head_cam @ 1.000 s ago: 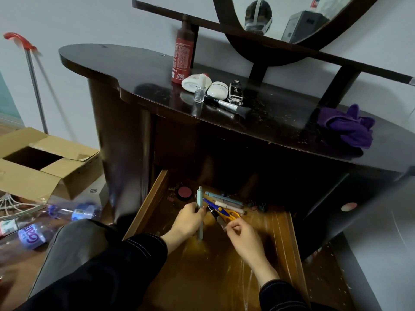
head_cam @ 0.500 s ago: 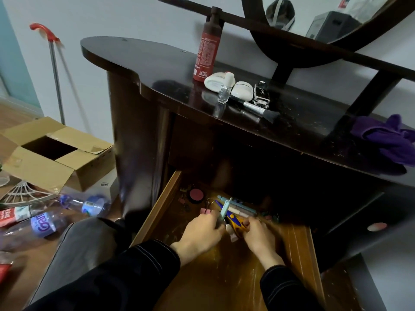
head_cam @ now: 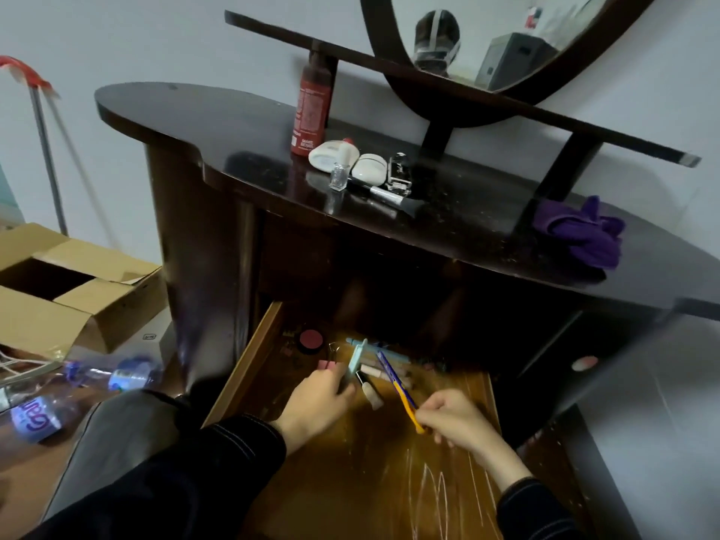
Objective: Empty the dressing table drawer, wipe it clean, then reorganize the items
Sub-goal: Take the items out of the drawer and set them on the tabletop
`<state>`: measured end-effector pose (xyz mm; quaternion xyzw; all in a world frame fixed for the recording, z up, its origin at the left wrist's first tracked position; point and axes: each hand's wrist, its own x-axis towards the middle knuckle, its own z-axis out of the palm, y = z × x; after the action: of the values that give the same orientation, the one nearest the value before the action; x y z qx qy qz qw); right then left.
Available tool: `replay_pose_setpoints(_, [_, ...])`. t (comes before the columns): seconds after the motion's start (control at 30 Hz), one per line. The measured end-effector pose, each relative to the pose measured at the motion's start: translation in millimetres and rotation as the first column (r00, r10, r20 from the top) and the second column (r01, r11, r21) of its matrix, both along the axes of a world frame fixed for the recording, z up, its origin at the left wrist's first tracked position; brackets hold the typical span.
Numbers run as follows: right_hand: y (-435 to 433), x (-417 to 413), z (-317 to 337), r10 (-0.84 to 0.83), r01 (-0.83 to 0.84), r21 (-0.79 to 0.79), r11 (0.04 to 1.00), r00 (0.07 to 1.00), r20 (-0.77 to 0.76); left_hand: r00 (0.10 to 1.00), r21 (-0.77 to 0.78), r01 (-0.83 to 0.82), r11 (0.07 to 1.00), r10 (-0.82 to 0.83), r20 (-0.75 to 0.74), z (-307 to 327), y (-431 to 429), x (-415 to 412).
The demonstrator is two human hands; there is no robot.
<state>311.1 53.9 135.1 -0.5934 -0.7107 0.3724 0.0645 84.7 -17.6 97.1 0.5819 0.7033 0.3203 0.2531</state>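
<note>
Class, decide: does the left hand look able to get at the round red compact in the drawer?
Probably yes: the compact lies uncovered just beyond the left hand in the open drawer. But that hand grips a pale blue tool, so picking it up looks awkward.

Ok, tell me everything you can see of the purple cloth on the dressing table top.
The purple cloth looks like soft fabric, deep purple, bunched into a crumpled heap with folds and a few loose tips sticking up. It lies on the dark table top toward its right end, beside the foot of the right shelf support. Nothing rests on it. Neither the left hand nor the right hand touches it; both are down at the open drawer.
</note>
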Motion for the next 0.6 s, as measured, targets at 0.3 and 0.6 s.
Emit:
replay_pose_setpoints(0.3, [-73, 30, 105, 0.081, -0.061, 0.103, 0.993, 0.976, -0.204, 0.977, 0.192, 0.09, 0.977, -0.124, 0.172, 65, -48, -12])
replay_pose_setpoints(0.6, [-96, 12, 201, 0.163, -0.043, 0.265, 0.963, 0.878, -0.45, 0.981, 0.506, 0.059, 0.86, -0.143, 0.128, 185, -78, -26])
